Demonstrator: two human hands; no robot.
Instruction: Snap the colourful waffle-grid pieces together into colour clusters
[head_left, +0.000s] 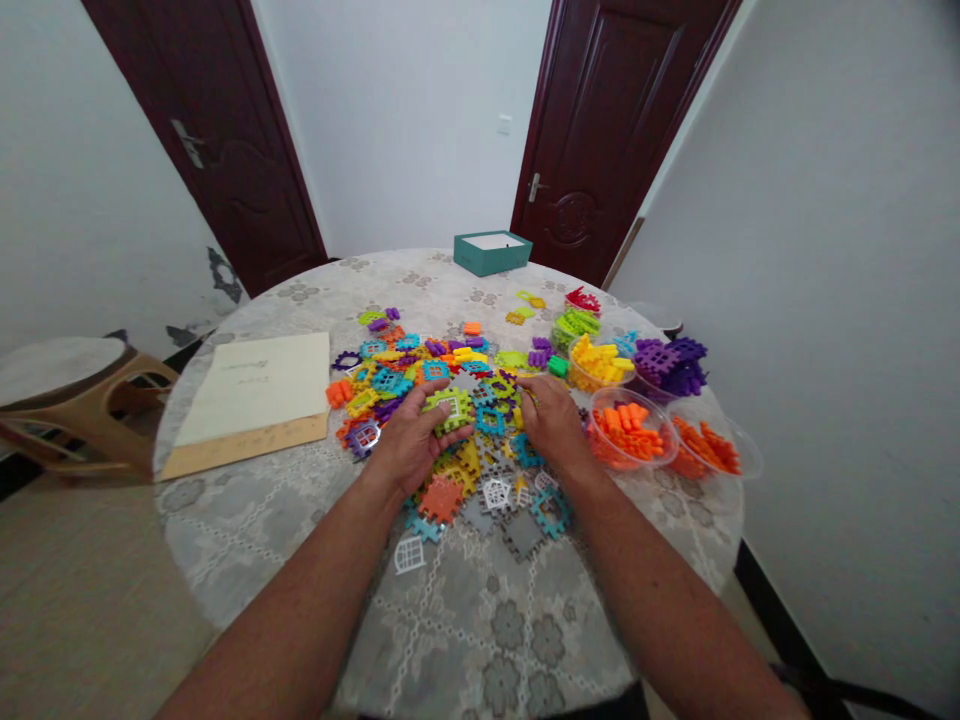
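Note:
My left hand [420, 432] holds a lime-green interlocking block [448, 408] with a white window frame in it, thumb on top. To its right, my right hand [553, 420] reaches into the pile, its fingers curled; whatever they grip is hidden. Below and between the hands lies a heap of flat notched plastic blocks in many colours, among them an orange block [441, 498], a dark grey block [523, 534] and a teal block [551, 511]. A loose white window piece [409, 555] lies at the near edge of the heap.
Clear tubs of sorted pieces stand on the right: orange [630, 432], yellow [598, 362], green [575, 328] and purple [667, 365]. A green box [491, 255] sits at the far table edge. Paper on a board [255, 395] lies left, with a wooden stool [82, 400] beyond.

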